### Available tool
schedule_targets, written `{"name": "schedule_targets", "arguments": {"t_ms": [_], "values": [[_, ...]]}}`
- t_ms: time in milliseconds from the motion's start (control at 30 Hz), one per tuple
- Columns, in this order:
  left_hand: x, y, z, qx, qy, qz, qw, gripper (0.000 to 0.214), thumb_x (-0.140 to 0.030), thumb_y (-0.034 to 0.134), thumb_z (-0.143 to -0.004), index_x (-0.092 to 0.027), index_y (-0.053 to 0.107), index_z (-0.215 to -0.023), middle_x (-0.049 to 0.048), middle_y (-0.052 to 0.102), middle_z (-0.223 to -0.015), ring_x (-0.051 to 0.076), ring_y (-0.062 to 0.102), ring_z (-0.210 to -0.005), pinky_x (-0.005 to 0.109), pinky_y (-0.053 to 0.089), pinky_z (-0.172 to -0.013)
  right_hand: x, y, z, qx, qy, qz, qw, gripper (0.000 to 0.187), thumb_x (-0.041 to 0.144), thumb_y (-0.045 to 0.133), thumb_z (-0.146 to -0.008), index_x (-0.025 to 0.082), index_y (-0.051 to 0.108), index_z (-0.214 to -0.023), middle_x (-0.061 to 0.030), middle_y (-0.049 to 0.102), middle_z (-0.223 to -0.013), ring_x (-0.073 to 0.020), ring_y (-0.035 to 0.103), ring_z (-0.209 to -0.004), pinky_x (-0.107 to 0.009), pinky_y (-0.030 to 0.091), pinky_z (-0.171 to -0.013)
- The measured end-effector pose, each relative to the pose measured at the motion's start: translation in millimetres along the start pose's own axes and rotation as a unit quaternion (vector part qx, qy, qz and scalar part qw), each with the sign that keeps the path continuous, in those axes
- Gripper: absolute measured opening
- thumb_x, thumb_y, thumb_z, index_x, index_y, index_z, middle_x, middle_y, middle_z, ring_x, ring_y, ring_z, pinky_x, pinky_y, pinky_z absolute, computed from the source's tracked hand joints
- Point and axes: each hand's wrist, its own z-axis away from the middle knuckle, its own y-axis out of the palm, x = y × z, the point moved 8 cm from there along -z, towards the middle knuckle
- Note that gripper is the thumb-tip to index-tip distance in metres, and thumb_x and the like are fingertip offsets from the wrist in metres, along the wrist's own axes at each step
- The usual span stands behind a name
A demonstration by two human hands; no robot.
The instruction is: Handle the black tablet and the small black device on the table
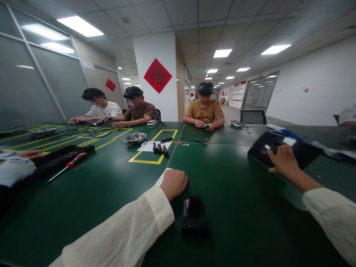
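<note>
Dark green table [236, 193] underneath; at three o'clock the right hand [285, 160] spreads its fingers on a flat black panel [303, 151]. At six, the left hand [174, 181] is curled into a fist against white paper [161, 178] — whether it grips that, I cannot tell — and near it, also at six, sits a boxy black device [195, 217].

A broad dark green tabletop [233, 185], glossy under the lights, is marked off with strips of yellow tape [144, 162]. Nearest the viewer lies a small black box-shaped device [195, 218]; off to the right, a flat black panel [257, 145]. On the left — a long-shafted screwdriver with a red-and-black handle [74, 161], beside a long black tray [57, 155]. Farther back — a shiny round metal bowl [135, 138] near a white sheet of paper [146, 147].
</note>
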Motion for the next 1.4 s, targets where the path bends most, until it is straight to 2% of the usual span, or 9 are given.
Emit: {"name": "schedule_targets", "arguments": {"t_ms": [267,400,600,900,1033,1100,1200,1300,1400], "values": [[2,-2.1,2,0.007,-0.015,0.003,1.000,0.041,-0.034,0.031,-0.088,-0.012,0.066,-0.082,0.0155,0.068,-0.082,0.026,0.064,-0.080,0.036,0.044,-0.069,110,-51,40,-0.011,-0.015,0.008,1.000,0.095,0.061,0.059,-0.060,0.000,0.036,-0.129,-0.0254,0.056,-0.105,-0.0443,0.043,-0.109,-0.054,0.006,-0.101],[2,-2.4,2,0.004,-0.008,0.001,1.000,0.041,-0.033,0.031,-0.088,-0.012,0.066,-0.081,0.0154,0.068,-0.081,0.026,0.064,-0.080,0.036,0.044,-0.068,148,-73,70,0.052,-0.025,-0.046,0.997,0.102,0.069,0.053,-0.057,0.000,0.038,-0.130,-0.0229,0.058,-0.100,-0.0429,0.047,-0.105,-0.054,0.004,-0.103],[0,-1.9,1,-0.007,0.016,-0.010,1.000,0.040,-0.032,0.031,-0.088,-0.013,0.066,-0.080,0.0149,0.068,-0.077,0.026,0.065,-0.077,0.036,0.045,-0.066,168,-87,88,0.119,-0.059,-0.122,0.984,0.087,0.075,0.044,-0.063,0.008,0.053,-0.118,-0.0219,0.060,-0.099,-0.0416,0.048,-0.104,-0.062,0.005,-0.100],[0,-0.6,0,-0.015,0.022,-0.026,0.999,0.041,-0.033,0.031,-0.088,-0.013,0.066,-0.081,0.0150,0.067,-0.077,0.026,0.065,-0.075,0.037,0.046,-0.066,188,-139,120,0.069,-0.124,-0.222,0.965,0.064,0.066,0.034,-0.079,0.017,0.057,-0.112,-0.0133,0.065,-0.097,-0.0319,0.057,-0.092,-0.057,0.022,-0.098],[-1,0.7,0,-0.009,0.021,-0.033,0.999,0.041,-0.032,0.031,-0.088,-0.013,0.066,-0.081,0.0150,0.068,-0.077,0.027,0.065,-0.075,0.037,0.046,-0.064,146,-125,84,0.044,-0.071,-0.222,0.972,0.050,0.053,0.030,-0.087,0.016,0.058,-0.106,-0.0129,0.065,-0.091,-0.0290,0.059,-0.087,-0.049,0.034,-0.089],[0,1.6,0,-0.005,0.018,-0.035,0.999,0.041,-0.032,0.030,-0.088,-0.013,0.066,-0.081,0.0149,0.068,-0.077,0.027,0.065,-0.076,0.036,0.046,-0.065,94,-91,52,0.084,0.036,-0.181,0.979,0.050,0.048,0.039,-0.084,0.009,0.058,-0.109,-0.0207,0.063,-0.097,-0.0344,0.058,-0.093,-0.048,0.037,-0.083],[1,1.8,-1,-0.006,0.015,-0.033,0.999,0.041,-0.033,0.030,-0.088,-0.013,0.066,-0.082,0.0143,0.068,-0.078,0.025,0.064,-0.076,0.035,0.045,-0.066,2,-38,19,0.124,0.187,-0.177,0.958,0.049,0.039,0.045,-0.081,0.003,0.061,-0.110,-0.0319,0.056,-0.109,-0.0438,0.052,-0.104,-0.053,0.036,-0.078],[1,0.7,0,-0.010,0.017,-0.034,0.999,0.041,-0.033,0.031,-0.088,-0.013,0.065,-0.081,0.0136,0.068,-0.078,0.024,0.064,-0.075,0.034,0.045,-0.066,-76,0,14,0.123,0.281,-0.178,0.935,0.041,0.027,0.055,-0.074,-0.003,0.066,-0.101,-0.0398,0.056,-0.101,-0.0491,0.053,-0.100,-0.056,0.035,-0.071],[-1,0.0,0,-0.010,0.023,-0.040,0.999,0.041,-0.032,0.031,-0.088,-0.013,0.065,-0.080,0.0133,0.068,-0.077,0.024,0.065,-0.075,0.034,0.045,-0.065,-125,22,22,0.066,0.317,-0.195,0.926,0.023,0.016,0.064,-0.062,0.002,0.073,-0.078,-0.0396,0.059,-0.088,-0.0498,0.056,-0.093,-0.059,0.032,-0.068]]}}
